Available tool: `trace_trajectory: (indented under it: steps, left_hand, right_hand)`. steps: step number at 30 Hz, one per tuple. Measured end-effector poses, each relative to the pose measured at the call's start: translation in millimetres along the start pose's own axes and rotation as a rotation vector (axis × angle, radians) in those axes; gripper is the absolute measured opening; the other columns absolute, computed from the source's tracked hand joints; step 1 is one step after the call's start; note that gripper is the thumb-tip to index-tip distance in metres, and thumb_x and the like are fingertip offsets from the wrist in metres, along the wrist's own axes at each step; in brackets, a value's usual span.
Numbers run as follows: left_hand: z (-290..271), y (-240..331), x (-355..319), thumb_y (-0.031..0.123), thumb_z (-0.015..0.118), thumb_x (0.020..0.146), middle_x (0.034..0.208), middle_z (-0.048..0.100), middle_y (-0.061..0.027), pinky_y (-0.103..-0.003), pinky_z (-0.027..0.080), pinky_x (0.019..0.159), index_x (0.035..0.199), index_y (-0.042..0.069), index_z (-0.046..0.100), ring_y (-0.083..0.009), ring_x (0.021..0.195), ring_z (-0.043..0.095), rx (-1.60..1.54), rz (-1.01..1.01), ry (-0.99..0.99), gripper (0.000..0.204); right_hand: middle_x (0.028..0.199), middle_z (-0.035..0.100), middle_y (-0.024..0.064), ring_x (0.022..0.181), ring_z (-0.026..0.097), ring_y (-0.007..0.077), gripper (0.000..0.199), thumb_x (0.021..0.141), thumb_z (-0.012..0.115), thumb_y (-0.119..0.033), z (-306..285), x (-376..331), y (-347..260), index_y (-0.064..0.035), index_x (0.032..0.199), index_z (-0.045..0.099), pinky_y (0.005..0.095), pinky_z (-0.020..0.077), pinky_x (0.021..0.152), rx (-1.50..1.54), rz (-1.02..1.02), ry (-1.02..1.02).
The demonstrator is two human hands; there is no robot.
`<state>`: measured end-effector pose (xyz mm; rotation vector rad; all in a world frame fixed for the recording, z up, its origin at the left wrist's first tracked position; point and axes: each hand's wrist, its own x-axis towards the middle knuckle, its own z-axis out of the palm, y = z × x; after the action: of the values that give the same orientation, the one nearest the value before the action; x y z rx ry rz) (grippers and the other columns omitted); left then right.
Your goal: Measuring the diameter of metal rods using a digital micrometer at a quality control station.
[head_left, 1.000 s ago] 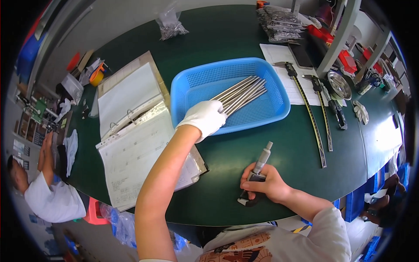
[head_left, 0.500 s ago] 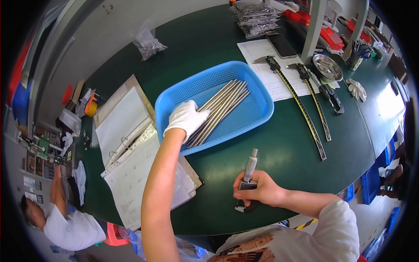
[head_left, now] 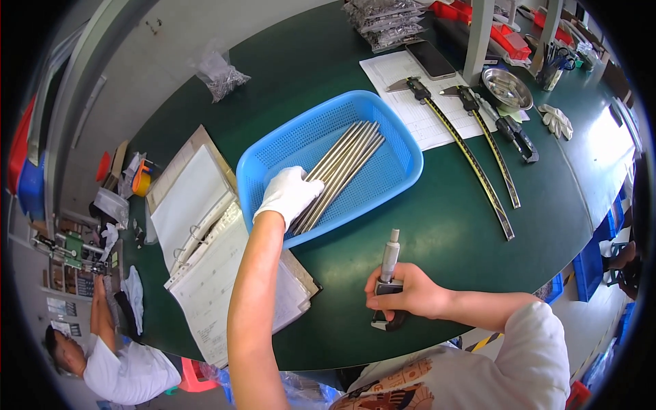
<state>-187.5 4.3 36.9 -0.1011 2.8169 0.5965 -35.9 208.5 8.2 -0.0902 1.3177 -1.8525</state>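
My left hand [head_left: 290,194], in a white glove, reaches into a blue perforated plastic basket [head_left: 273,152]. Its fingers are curled onto the left side of a bundle of thin metal rods [head_left: 347,158], which lie slanted across the basket; the fingertips are partly hidden. Bare and closed, my right hand [head_left: 410,292] grips a digital micrometer [head_left: 390,263] near the front edge of the table. The micrometer's barrel points up and away, while its frame shows below my fingers.
Left of the basket lies an open ring binder [head_left: 198,236] with papers. Two digital calipers [head_left: 465,150] rest partly on a paper sheet [head_left: 437,130] at the right, near a phone [head_left: 430,59], a metal bowl [head_left: 507,89] and a white glove [head_left: 557,121]. A co-worker [head_left: 123,362] sits at far left.
The view has shifted slightly. My left hand stays on the rods in the basket, with little visible movement. My right hand keeps hold of the micrometer.
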Motion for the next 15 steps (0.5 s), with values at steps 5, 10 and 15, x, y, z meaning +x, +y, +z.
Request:
trace_trajectory:
  steps: [5, 10, 15]
  left_hand:
    - [-3.7, 1.2, -2.2, 0.028, 0.054, 0.066, 0.089, 0.059, -0.0203, -0.035, 0.043, 0.076, 0.089, 0.000, 0.059, -0.0314, 0.083, 0.057, 0.077, 0.027, -0.030, 0.037]
    - [-0.2, -6.2, -5.5, 0.026, 0.054, 0.067, 0.094, 0.054, -0.0194, -0.037, 0.043, 0.077, 0.088, 0.000, 0.057, -0.0326, 0.084, 0.055, 0.258, 0.250, 0.061, 0.034]
    - [0.8, 8.7, -14.8, 0.031, 0.056, 0.069, 0.093, 0.052, -0.0177, -0.037, 0.043, 0.077, 0.086, 0.000, 0.054, -0.0317, 0.086, 0.054, 0.352, 0.310, 0.073, 0.035]
  right_hand:
    - [0.070, 0.054, 0.0037, 0.051, 0.049, 0.0073, 0.018, 0.075, 0.061, -0.007, -0.9, -0.6, 1.1, -0.0030, 0.088, 0.050, 0.0231, 0.0419, 0.052, 0.013, -0.017, -0.002]
    - [0.070, 0.054, 0.0035, 0.051, 0.049, 0.0072, 0.017, 0.075, 0.061, -0.007, -1.1, -1.3, 1.7, -0.0030, 0.088, 0.050, 0.0230, 0.0415, 0.052, 0.003, -0.015, -0.003]
    - [0.069, 0.054, 0.0031, 0.052, 0.050, 0.0071, 0.017, 0.075, 0.061, -0.006, -1.8, -1.5, -0.1, -0.0029, 0.088, 0.050, 0.0229, 0.0414, 0.052, -0.014, 0.001, 0.009]
